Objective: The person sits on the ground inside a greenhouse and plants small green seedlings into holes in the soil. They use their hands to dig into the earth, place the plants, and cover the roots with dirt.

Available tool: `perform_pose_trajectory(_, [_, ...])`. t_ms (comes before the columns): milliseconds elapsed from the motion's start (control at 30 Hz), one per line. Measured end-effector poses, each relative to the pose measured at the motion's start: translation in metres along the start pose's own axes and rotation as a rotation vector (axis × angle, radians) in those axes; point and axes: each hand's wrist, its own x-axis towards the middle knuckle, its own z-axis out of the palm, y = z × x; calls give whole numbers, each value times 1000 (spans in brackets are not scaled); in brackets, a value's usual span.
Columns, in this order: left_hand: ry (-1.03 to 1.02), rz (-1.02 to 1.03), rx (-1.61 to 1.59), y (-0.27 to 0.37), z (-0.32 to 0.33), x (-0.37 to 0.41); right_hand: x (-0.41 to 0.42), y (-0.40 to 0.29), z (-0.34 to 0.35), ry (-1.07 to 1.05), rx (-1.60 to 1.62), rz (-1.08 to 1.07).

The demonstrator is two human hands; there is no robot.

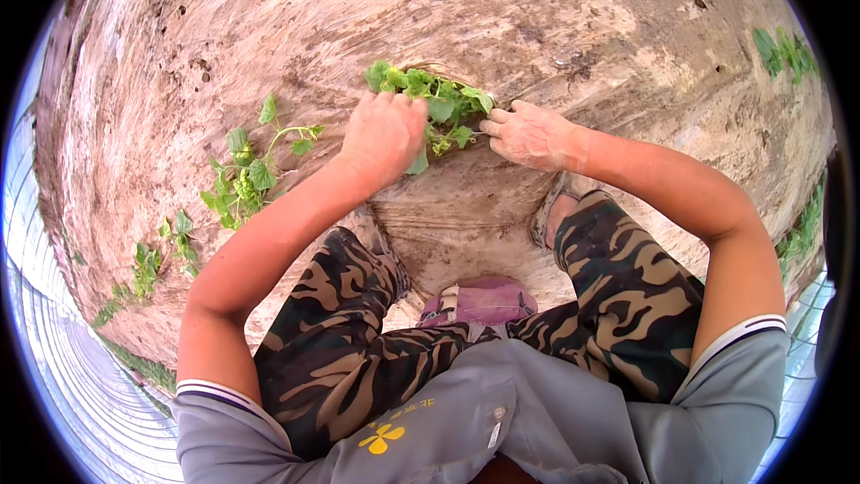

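Observation:
A leafy green vine plant (440,97), with lobed leaves and yellowish tips, grows low from the ground in front of me. My left hand (386,131) curls over its left side, fingers bent in among the leaves and fingertips hidden. At the plant's right edge is my right hand (531,136), back up. Its thumb and fingers are bent toward a dark gap beside the leaves. Whether they pinch anything is too small to tell. Soil-smeared ground, apparently covered with plastic film (443,195), lies wrinkled around the plant and between my feet.
More vine plants (259,175) trail along the row to my left, past my forearm. Another plant (786,54) stands at far right. A purple padded item (480,301) lies below me, between my camouflage-trousered legs. Ribbed translucent sheeting (74,376) bounds the left side.

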Motion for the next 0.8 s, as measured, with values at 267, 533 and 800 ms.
perform_pose_trajectory(267, [332, 76, -139, 33, 52, 56, 13, -5, -7, 115, -51, 135])
perform_pose_trajectory(533, [365, -256, -65, 52, 56, 78, -3, -12, -5, 288, -2, 228])
perform_pose_trajectory(800, [723, -308, 149, 63, 70, 102, -5, -12, -12, 262, 147, 241])
